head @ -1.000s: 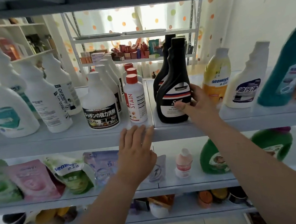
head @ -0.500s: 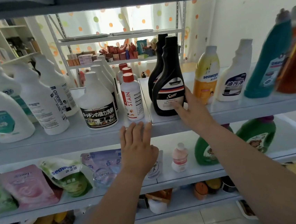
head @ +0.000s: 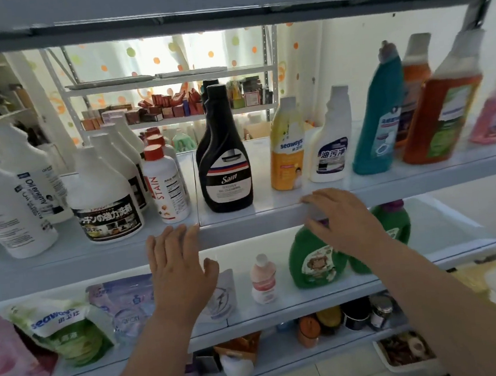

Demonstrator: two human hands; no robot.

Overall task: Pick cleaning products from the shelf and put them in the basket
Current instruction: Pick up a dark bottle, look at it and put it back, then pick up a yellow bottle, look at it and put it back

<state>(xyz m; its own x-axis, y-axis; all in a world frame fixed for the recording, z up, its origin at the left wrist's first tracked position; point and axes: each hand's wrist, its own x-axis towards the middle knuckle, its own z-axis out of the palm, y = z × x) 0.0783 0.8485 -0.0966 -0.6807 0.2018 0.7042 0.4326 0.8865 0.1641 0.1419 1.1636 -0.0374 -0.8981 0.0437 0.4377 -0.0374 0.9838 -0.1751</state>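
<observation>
Right hand (head: 344, 221) has quit the black bottle (head: 225, 171); it and left hand (head: 179, 270) rest slack on shelf edge (head: 244, 230).

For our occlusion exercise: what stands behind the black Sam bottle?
A second black bottle; only its cap, neck and left edge show. The Sam bottle covers its label and base.

"Sam" is printed on the black bottle (head: 225, 172), "STAIN" on the red-capped bottle (head: 166, 185), and "seaways" on the yellow bottle (head: 287, 150) and the near-left green pouch (head: 63, 330).
</observation>
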